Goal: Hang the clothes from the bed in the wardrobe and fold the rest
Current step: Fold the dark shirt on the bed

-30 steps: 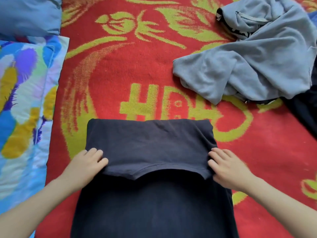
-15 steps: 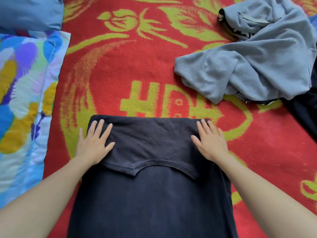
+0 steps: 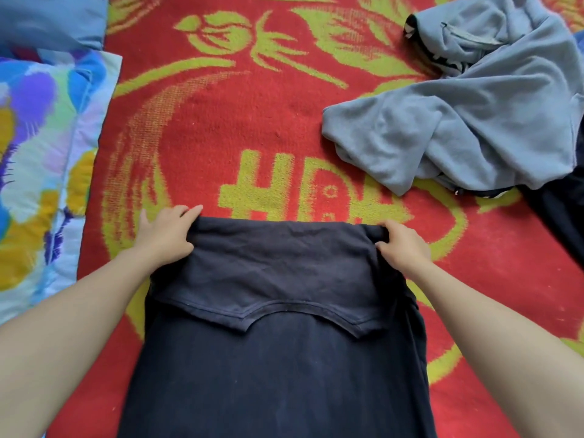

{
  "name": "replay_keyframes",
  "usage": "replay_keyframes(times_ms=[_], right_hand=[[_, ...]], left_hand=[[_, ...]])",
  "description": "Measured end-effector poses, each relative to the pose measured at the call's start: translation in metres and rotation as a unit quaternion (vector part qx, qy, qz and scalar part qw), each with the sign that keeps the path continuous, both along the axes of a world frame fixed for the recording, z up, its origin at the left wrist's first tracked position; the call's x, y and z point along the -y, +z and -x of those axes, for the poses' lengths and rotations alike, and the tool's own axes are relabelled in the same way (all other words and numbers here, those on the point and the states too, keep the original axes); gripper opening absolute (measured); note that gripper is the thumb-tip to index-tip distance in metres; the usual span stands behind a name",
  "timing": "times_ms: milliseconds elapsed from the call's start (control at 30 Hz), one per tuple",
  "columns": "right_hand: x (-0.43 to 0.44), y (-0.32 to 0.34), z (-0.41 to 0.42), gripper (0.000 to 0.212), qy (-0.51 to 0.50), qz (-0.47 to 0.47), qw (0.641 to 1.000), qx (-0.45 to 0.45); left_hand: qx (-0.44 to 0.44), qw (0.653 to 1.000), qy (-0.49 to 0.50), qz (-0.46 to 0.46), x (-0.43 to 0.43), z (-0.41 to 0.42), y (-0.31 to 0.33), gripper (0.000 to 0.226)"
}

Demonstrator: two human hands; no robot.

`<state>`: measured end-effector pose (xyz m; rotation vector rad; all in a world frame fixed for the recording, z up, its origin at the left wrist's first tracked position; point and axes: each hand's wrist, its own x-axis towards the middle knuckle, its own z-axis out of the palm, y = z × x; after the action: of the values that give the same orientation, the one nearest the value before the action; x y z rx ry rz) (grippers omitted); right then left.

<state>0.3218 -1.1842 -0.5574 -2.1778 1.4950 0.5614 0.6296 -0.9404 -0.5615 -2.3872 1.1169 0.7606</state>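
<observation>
A dark navy garment [image 3: 278, 358] lies flat on the bed in front of me, its far end folded back over itself so a curved hem shows across the middle. My left hand [image 3: 167, 232] grips the far left corner of the folded edge. The far right corner is pinched by my right hand [image 3: 401, 241], and the cloth bunches under its fingers. A crumpled grey hooded sweatshirt [image 3: 467, 121] lies at the far right of the bed.
The bed is covered by a red blanket [image 3: 252, 121] with yellow-green patterns. A multicoloured quilt [image 3: 41, 159] runs down the left side, with a blue pillow [image 3: 50, 17] above it. Another dark garment [image 3: 562, 210] shows at the right edge.
Both hands slid from lying flat on the folded part up to its far corners and now grip the fold edge. The grey sweatshirt has not moved.
</observation>
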Motion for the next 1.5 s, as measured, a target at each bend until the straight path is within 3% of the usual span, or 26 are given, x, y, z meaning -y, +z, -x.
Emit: replay_keyframes(times_ms=[133, 233, 300, 367, 533, 633, 700, 800, 900, 1000, 1133, 1200, 1267, 1333, 1367, 1433, 1500], right_hand=[[0.012, 0.007, -0.007, 0.023, -0.033, 0.084, 0.995, 0.047], [0.024, 0.013, -0.012, 0.023, -0.086, 0.092, 0.987, 0.095], [0.039, 0.018, -0.017, 0.023, -0.125, 0.087, 0.979, 0.133], [0.052, 0.027, -0.017, 0.023, -0.131, 0.062, 0.974, 0.176], [0.053, 0.066, 0.004, 0.023, -0.066, -0.071, 0.962, 0.255], [0.034, 0.093, 0.034, 0.027, -0.036, -0.133, 0.951, 0.278], [0.015, 0.105, 0.059, 0.029, 0.009, -0.161, 0.950, 0.267], [-0.018, 0.106, 0.093, 0.036, 0.069, -0.174, 0.952, 0.240], [-0.049, 0.081, 0.120, 0.036, 0.195, -0.114, 0.965, 0.137], [-0.082, 0.057, 0.132, 0.030, 0.341, -0.071, 0.937, -0.025], [-0.116, 0.038, 0.138, 0.048, 0.417, -0.018, 0.906, -0.066], [-0.116, 0.033, 0.130, 0.037, 0.382, -0.020, 0.920, -0.083], [-0.109, 0.029, 0.122, 0.024, 0.278, 0.001, 0.960, -0.040], [-0.095, 0.031, 0.108, 0.021, 0.103, 0.078, 0.989, 0.067], [-0.086, 0.031, 0.100, 0.025, 0.009, 0.100, 0.990, 0.102], [-0.069, 0.029, 0.087, 0.042, -0.162, 0.045, 0.978, 0.120], [-0.056, 0.020, 0.079, 0.053, -0.223, -0.035, 0.969, 0.104]], left_hand=[[0.013, 0.998, -0.061, 0.002, 0.010, -0.019, 0.017, 0.012], [-0.031, 0.993, -0.066, 0.092, 0.011, -0.044, 0.035, 0.016], [-0.105, 0.975, -0.004, 0.197, 0.012, -0.055, 0.051, 0.013], [-0.147, 0.959, 0.041, 0.237, 0.014, -0.055, 0.062, 0.026], [-0.136, 0.947, 0.024, 0.289, -0.003, -0.035, 0.081, 0.046], [-0.140, 0.931, -0.031, 0.336, -0.042, -0.015, 0.088, 0.031], [-0.165, 0.916, -0.104, 0.351, -0.069, 0.003, 0.091, 0.016], [-0.147, 0.909, -0.230, 0.315, -0.107, 0.033, 0.088, 0.015], [-0.105, 0.913, -0.311, 0.242, -0.131, 0.069, 0.071, 0.036], [-0.059, 0.921, -0.339, 0.184, -0.140, 0.105, 0.049, 0.037], [-0.032, 0.956, -0.269, 0.114, -0.143, 0.131, 0.031, 0.051], [-0.038, 0.970, -0.242, -0.004, -0.138, 0.135, 0.032, 0.063], [-0.004, 0.982, -0.181, -0.057, -0.132, 0.135, 0.029, 0.062], [0.006, 0.995, -0.091, -0.025, -0.115, 0.129, 0.034, 0.059], [0.028, 0.996, -0.067, 0.053, -0.105, 0.123, 0.036, 0.055], [0.048, 0.987, -0.012, 0.154, -0.089, 0.109, 0.032, 0.049], [0.019, 0.997, 0.028, 0.069, -0.076, 0.094, 0.028, 0.059]])
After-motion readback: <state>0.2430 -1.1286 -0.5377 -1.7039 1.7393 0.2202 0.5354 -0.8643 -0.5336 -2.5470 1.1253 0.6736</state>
